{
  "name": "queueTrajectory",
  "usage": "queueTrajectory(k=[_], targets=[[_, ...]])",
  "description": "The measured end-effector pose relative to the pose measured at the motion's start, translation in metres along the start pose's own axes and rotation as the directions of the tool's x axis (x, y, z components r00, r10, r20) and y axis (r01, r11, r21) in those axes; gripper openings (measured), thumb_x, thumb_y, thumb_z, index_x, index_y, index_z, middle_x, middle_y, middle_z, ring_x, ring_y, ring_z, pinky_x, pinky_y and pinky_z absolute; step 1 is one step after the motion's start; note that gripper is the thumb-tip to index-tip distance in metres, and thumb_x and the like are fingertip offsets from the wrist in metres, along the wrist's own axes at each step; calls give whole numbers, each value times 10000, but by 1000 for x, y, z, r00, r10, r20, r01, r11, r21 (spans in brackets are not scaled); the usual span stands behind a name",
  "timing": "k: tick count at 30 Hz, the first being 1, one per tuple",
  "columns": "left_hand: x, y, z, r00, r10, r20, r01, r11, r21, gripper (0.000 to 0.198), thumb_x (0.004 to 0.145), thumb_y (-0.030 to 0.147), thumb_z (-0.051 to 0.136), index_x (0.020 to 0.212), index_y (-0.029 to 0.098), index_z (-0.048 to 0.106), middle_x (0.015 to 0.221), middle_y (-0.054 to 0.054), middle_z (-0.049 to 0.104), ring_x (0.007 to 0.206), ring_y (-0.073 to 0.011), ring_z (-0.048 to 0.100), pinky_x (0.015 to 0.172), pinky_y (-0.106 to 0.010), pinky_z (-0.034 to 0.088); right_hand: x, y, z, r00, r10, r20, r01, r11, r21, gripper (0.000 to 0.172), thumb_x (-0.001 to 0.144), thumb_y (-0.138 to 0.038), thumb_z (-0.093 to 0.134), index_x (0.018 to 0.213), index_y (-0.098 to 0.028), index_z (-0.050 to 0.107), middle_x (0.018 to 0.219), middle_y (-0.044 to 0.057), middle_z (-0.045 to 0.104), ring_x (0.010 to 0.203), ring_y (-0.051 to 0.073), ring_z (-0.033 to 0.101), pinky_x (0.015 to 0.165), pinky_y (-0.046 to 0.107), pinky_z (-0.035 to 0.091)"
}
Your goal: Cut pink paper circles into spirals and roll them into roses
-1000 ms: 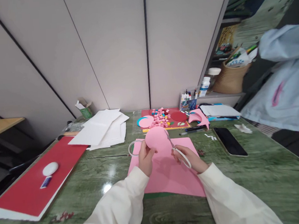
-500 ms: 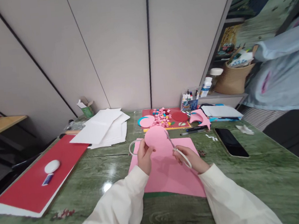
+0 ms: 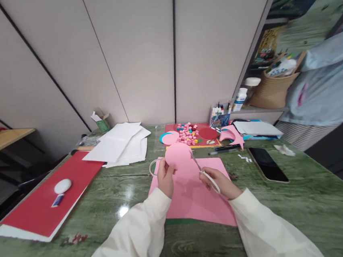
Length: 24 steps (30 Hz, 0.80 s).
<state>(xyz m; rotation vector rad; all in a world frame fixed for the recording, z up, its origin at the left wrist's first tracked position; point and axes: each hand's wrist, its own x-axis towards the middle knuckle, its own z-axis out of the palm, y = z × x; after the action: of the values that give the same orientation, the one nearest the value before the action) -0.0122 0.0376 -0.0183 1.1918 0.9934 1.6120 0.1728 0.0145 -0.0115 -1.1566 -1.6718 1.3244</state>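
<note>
Between the thumb and fingers of my left hand [image 3: 166,177] is a pink paper circle [image 3: 177,154], held up above the table. My right hand [image 3: 219,180] grips white-handled scissors [image 3: 209,180], whose blades point up and left to the circle's right edge. Whether the blades touch the paper I cannot tell. Below both hands lies a large pink sheet [image 3: 197,205]. A white ring [image 3: 152,168], perhaps a roll of tape, is just left of my left hand, partly hidden by it.
Pink paper scraps [image 3: 232,134] and a pile of small pink pieces [image 3: 187,134] lie at the back. A phone [image 3: 268,164] rests at right. On the left are white sheets [image 3: 116,144] and red paper [image 3: 58,208] bearing a white oval object [image 3: 63,186]. A person's pale blue sleeve [image 3: 331,54] shows far right.
The camera view has shifted slightly, so the surroundings appear a little farther right. Both hands keep nearly the same pose, with the circle lifted or turned only slightly.
</note>
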Motion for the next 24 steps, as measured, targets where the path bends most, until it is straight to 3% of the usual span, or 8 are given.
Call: queueTrajectory(k=[5,24], targets=[[-3,-1,7,997,-25,73,24,1000,18,398,721,287,559,1062,180,386,882,-37,520,628,-89,501,526,-215,430,0,3,1,1000,16,9,-16,1000,2,326,739,-493,516,687,-174,468,533,-48,437,478,90,425,480,223,336],[-12,2,9,993,15,121,-30,992,123,284,754,301,524,986,169,427,863,-41,490,757,-139,489,643,-265,448,2,11,2,999,38,4,-38,997,66,338,764,-501,480,758,-164,491,559,-33,468,501,104,451,507,240,364]])
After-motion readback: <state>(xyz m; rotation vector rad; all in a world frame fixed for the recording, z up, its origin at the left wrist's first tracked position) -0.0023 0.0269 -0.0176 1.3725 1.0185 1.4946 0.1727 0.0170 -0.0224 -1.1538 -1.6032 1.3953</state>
